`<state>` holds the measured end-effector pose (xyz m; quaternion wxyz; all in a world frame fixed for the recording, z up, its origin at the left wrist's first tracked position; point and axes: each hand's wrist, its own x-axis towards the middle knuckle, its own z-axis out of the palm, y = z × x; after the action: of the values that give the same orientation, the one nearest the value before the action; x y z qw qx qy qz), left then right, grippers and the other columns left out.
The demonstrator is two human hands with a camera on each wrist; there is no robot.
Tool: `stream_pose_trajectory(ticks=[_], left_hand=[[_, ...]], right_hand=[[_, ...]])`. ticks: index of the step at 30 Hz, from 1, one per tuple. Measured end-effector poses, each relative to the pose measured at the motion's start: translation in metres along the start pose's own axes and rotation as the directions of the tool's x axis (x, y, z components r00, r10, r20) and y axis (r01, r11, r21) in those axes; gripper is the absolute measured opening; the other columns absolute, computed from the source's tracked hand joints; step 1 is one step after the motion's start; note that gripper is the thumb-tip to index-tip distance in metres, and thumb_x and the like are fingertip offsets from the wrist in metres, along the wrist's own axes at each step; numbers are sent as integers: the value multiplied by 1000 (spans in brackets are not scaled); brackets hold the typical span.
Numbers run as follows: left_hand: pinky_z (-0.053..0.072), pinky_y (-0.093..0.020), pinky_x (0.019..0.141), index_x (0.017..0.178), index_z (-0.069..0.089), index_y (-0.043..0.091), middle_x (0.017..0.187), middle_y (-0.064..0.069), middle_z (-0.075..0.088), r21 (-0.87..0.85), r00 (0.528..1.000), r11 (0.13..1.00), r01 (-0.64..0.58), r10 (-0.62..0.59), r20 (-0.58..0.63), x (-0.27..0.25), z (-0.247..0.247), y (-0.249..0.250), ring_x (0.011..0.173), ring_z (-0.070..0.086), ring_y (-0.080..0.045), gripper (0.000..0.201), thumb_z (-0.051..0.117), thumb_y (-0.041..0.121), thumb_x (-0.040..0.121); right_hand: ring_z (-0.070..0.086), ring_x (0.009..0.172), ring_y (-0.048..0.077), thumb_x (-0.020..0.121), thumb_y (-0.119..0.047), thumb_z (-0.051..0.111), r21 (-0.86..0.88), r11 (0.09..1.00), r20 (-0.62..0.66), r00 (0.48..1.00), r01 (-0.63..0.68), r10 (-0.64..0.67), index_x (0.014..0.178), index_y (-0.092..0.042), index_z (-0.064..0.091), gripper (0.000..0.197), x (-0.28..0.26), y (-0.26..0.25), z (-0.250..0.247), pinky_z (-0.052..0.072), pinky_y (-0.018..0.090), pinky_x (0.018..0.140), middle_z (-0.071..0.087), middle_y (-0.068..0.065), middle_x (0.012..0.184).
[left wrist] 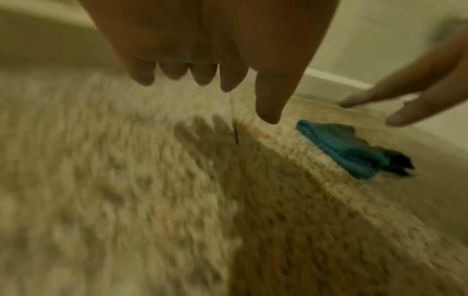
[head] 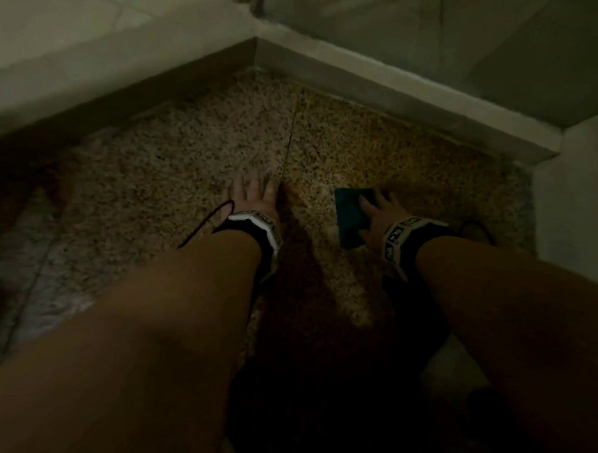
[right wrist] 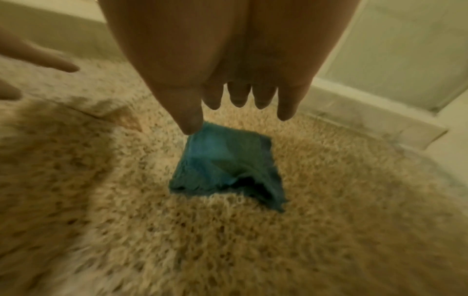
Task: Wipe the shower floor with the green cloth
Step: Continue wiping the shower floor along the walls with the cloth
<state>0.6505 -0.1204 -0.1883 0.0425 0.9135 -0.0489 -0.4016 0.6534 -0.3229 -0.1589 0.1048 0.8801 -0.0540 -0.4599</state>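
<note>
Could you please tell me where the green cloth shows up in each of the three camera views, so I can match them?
Head: the green cloth lies on the floor right of centre, beside the right hand.
Left wrist: right of centre, past the thumb.
Right wrist: centre, under the fingers.
Shared landmark: the dark floor seam, left of the cloth in every view.

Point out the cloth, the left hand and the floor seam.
cloth (right wrist: pixel 222 164), right wrist view, middle of the folded top face.
left hand (head: pixel 252 197), head view, back of the hand.
floor seam (head: pixel 291 133), head view, mid-length of the dark line between slabs.
</note>
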Motion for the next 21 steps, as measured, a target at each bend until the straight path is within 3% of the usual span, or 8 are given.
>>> stream_pose_trajectory(ticks=[6, 9, 12, 16, 21], left_hand=[[-8, -50, 114, 148, -19, 29, 152, -4, -32, 48, 996, 995, 85, -83, -38, 28, 13, -6, 141, -24, -33, 89, 42, 60, 91], [-6, -49, 117, 147, -19, 30, 153, -2, -30, 9, 990, 993, 114, -113, -84, 28, 13, -14, 142, -21, -32, 85, 34, 65, 90], [-4, -49, 116, 147, -19, 32, 153, -2, -30, -48, 983, 984, 172, -174, -52, 29, 18, -21, 142, -23, -31, 86, 33, 67, 89], [-7, -50, 115, 146, -20, 35, 151, -3, -34, -24, 980, 979, 200, -201, -11, 34, 16, -29, 141, -24, -33, 90, 33, 73, 84], [-7, -50, 115, 145, -22, 39, 150, -3, -36, -21, 978, 978, 208, -208, -11, 34, 19, -34, 141, -25, -32, 90, 33, 76, 82]], right_hand=[[-17, 144, 31, 98, -53, 30, -168, 968, -23, 981, 188, -195, 151, -29, -12, 71, 49, 5, 20, 2, 45, 118, -25, 2, 156], [-22, 143, 29, 99, -53, 23, -120, 966, -61, 970, 228, -237, 149, -29, -18, 68, 59, 10, 33, -2, 42, 117, -32, 0, 153], [-23, 142, 28, 98, -55, 16, -91, 959, -138, 950, 268, -279, 147, -31, -21, 66, 67, 13, 38, -5, 41, 117, -31, -1, 153], [-18, 144, 29, 98, -55, 15, 9, 969, -250, 939, 248, -238, 148, -32, -17, 64, 89, -8, 10, -5, 43, 116, -25, -1, 156], [-15, 144, 33, 100, -53, 20, 93, 981, -297, 946, 167, -133, 150, -27, -14, 66, 113, -41, -31, -2, 46, 116, -21, 4, 157]])
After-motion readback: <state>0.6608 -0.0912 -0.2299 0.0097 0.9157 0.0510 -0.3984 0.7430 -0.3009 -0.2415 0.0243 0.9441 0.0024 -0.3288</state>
